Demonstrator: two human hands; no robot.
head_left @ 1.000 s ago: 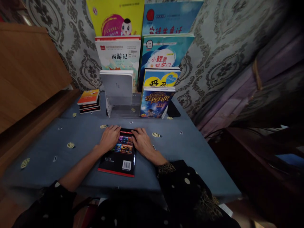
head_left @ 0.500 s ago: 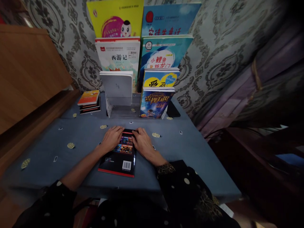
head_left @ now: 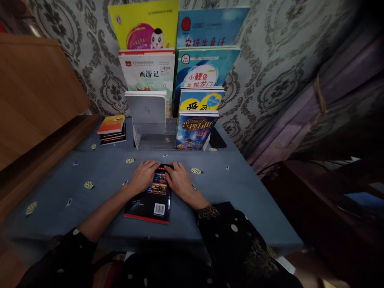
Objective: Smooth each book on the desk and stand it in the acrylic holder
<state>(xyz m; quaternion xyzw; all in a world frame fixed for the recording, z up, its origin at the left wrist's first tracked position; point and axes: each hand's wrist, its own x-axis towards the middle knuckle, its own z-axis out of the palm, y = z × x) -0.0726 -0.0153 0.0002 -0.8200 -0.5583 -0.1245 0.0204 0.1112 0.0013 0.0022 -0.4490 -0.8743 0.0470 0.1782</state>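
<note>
A black book [head_left: 147,205] with a red lower edge, small colour pictures and a white barcode lies on the blue tablecloth in front of me. My left hand [head_left: 145,177] covers its far left part, fingers bent over the far edge. From the other side, my right hand [head_left: 180,181] grips the far right corner, its thumb on the cover. The two hands' fingertips are close together at the book's top. Fingertips beyond the edge are partly hidden. Whether that edge is lifted off the cloth, I cannot tell.
Behind the hands, a clear plastic rack [head_left: 150,142] holds several upright books, with a blue book [head_left: 195,132] at the front right. A small stack of books [head_left: 111,127] is at left, a dark flat object [head_left: 217,138] at right. A wooden panel [head_left: 33,92] borders the left side.
My left hand's fingers have shifted slightly right along the book's far edge, closer to my right hand. The book has barely moved, and the view has shifted a little.
</note>
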